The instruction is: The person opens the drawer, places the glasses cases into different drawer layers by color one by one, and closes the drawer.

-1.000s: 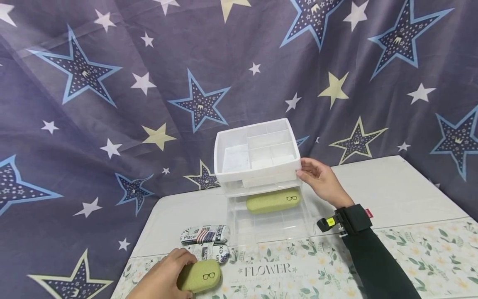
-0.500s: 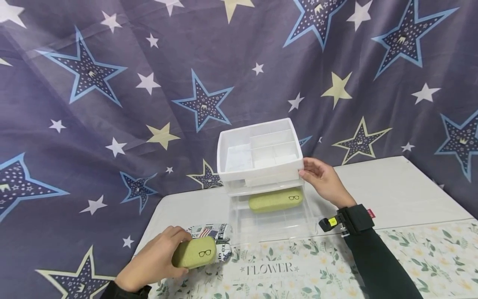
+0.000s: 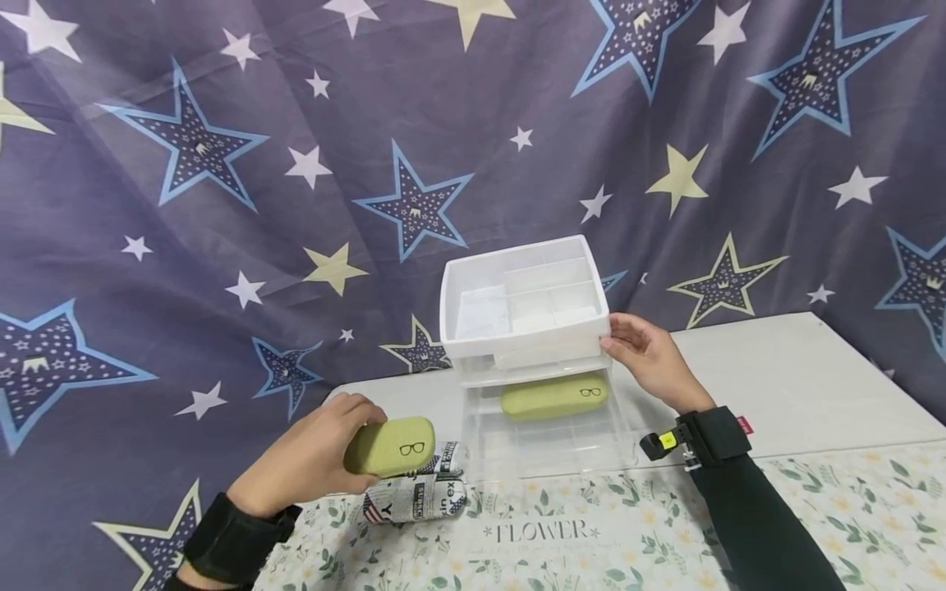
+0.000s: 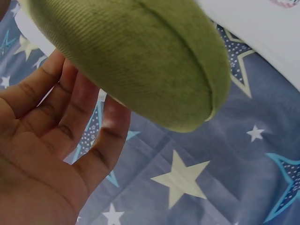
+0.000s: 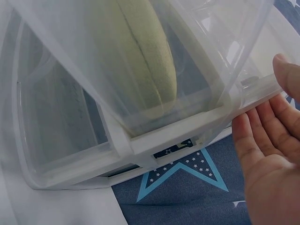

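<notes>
Holding a green glasses case (image 3: 392, 447) aloft at eight o'clock from the drawer unit (image 3: 528, 341), the left grip (image 3: 316, 451) curls round one end, parted just to its thickness; a small gap separates it from the pulled-out drawer (image 3: 532, 455). The right grip (image 3: 652, 361) pinches the unit's three o'clock edge. Another case (image 3: 556, 397) lies in that drawer; two printed pouches (image 3: 420, 499) sit at seven o'clock.

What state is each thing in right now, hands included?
Top tray, open-topped
Clear drawer, pulled open
Drawer's green case, shut, lying inside
Held green case, shut, held in the air
Newsprint-patterned items, lying side by side, far one partly hidden
Left hand, gripping a green case
Right hand, holding the top tray's corner
</notes>
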`<state>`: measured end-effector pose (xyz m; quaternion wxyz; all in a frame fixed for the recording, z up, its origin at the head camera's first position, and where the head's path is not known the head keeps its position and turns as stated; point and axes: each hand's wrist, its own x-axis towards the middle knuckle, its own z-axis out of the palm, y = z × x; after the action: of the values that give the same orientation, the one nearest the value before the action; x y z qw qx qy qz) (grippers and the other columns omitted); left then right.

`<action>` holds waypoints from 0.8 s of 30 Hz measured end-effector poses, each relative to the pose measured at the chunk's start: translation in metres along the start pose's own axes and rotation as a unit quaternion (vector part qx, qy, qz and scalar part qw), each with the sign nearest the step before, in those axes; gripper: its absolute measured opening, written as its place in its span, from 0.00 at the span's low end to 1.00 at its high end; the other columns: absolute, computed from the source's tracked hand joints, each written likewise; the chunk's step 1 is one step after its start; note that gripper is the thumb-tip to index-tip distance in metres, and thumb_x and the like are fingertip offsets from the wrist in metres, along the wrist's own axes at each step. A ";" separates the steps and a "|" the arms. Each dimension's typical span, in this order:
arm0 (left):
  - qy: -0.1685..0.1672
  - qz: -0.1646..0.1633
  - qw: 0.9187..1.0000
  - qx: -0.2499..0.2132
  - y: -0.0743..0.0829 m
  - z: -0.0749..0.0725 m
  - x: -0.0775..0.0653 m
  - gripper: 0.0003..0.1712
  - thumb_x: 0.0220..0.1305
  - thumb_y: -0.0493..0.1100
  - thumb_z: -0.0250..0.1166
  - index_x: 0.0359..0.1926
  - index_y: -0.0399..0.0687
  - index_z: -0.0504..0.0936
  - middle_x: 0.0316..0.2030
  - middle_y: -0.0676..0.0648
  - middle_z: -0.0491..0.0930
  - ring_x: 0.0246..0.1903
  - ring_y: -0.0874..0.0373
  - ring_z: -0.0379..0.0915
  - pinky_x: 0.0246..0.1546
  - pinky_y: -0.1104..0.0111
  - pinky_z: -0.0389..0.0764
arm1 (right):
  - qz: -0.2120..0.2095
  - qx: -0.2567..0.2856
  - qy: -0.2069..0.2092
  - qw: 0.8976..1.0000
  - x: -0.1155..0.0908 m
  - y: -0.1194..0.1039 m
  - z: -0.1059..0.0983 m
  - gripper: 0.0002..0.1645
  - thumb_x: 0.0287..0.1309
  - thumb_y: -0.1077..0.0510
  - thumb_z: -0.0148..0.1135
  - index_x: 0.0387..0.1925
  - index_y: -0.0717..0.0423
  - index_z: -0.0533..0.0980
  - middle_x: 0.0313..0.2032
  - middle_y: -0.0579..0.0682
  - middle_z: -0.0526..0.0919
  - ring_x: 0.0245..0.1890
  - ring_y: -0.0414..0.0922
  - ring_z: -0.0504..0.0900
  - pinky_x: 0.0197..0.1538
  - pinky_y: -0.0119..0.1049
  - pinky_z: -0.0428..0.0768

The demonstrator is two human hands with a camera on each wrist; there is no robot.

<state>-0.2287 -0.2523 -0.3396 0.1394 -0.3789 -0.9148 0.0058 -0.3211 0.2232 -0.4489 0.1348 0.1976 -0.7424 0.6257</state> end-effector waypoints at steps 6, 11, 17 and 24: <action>0.010 0.026 1.000 0.009 0.001 -0.006 0.019 0.40 0.33 0.52 0.86 0.51 0.47 0.81 0.47 0.51 0.77 0.44 0.59 0.71 0.38 0.65 0.81 | 0.000 -0.002 0.011 1.000 -0.003 0.004 0.000 0.30 0.73 0.56 0.63 0.68 0.68 0.68 0.58 0.66 0.79 0.54 0.34 0.79 0.55 0.22 0.81; 0.009 0.037 0.999 -0.017 0.003 -0.006 0.034 0.39 0.36 0.53 0.85 0.52 0.48 0.80 0.47 0.53 0.77 0.45 0.61 0.70 0.38 0.68 0.82 | -0.001 0.001 0.011 1.000 -0.002 0.004 0.001 0.31 0.72 0.56 0.63 0.68 0.68 0.68 0.58 0.66 0.79 0.54 0.34 0.79 0.55 0.22 0.81; -0.003 0.029 0.998 -0.054 0.005 -0.006 0.053 0.39 0.38 0.54 0.85 0.53 0.49 0.80 0.48 0.53 0.77 0.46 0.62 0.71 0.39 0.70 0.83 | -0.004 0.001 0.009 1.000 0.000 0.005 0.002 0.30 0.72 0.55 0.64 0.68 0.67 0.69 0.58 0.65 0.79 0.54 0.34 0.80 0.54 0.22 0.81; -0.015 0.043 0.995 -0.087 0.013 -0.003 0.083 0.38 0.40 0.55 0.84 0.53 0.50 0.81 0.48 0.55 0.77 0.45 0.61 0.72 0.40 0.70 0.81 | -0.009 -0.001 0.011 1.000 0.002 0.003 0.002 0.30 0.72 0.56 0.63 0.68 0.67 0.69 0.58 0.65 0.79 0.54 0.34 0.79 0.54 0.22 0.81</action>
<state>-0.2747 -0.1853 -0.3178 0.0922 -0.4286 -0.8966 -0.0624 -0.3239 0.2214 -0.4513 0.1486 0.1971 -0.7395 0.6263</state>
